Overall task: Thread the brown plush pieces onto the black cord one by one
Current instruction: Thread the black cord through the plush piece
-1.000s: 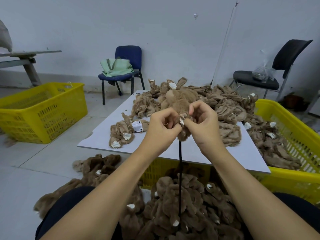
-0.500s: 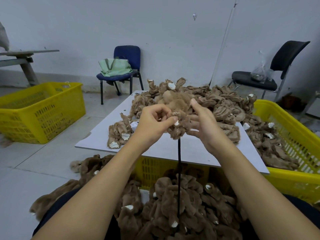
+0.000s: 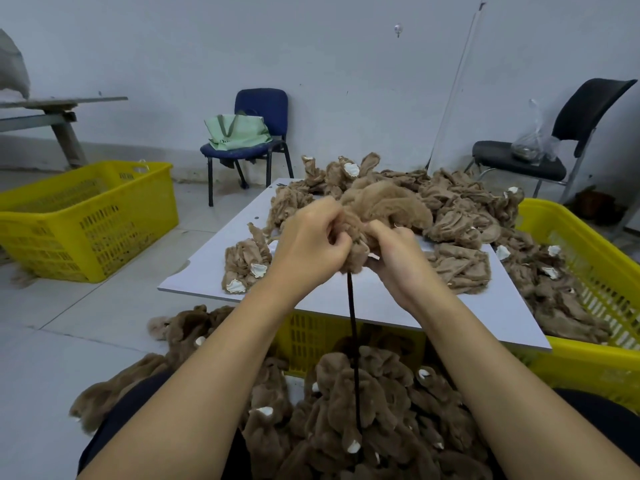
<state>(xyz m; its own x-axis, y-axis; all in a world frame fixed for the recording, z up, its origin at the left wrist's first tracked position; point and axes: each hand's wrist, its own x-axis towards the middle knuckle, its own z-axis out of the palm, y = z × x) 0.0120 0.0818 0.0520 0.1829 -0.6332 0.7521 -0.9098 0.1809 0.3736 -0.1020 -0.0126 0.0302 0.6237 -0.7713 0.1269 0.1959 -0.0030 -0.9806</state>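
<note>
Many brown plush pieces sit already strung: a dense bunch [image 3: 363, 417] fills the lower centre of the head view, in the person's lap, with the black cord [image 3: 352, 327] running straight up out of it to the hands.

Piece in hand [image 3: 356, 251]: a small brown plush wad at the centre of the frame, at the top end of the cord. Left hand [image 3: 311, 247] grips it from the left with curled fingers; right hand [image 3: 398, 261] pinches it from the right. Both hands are pressed close together around it. Whether the cord tip has passed through cannot be told, since the fingers hide it.

Stock remaining: a large loose heap [image 3: 433, 206] on the white board [image 3: 214, 258] in the upper centre, a small cluster [image 3: 247, 261] at the board's left, and more spilling into the yellow basket [image 3: 588, 244] at right. Judged from this, the job is well under way with plenty left.

Appearance of the pieces: tan-brown, short fur, crumpled and floppy, several showing white patches at the ends.

Also present: a second yellow basket [image 3: 86, 216] at left.
</note>
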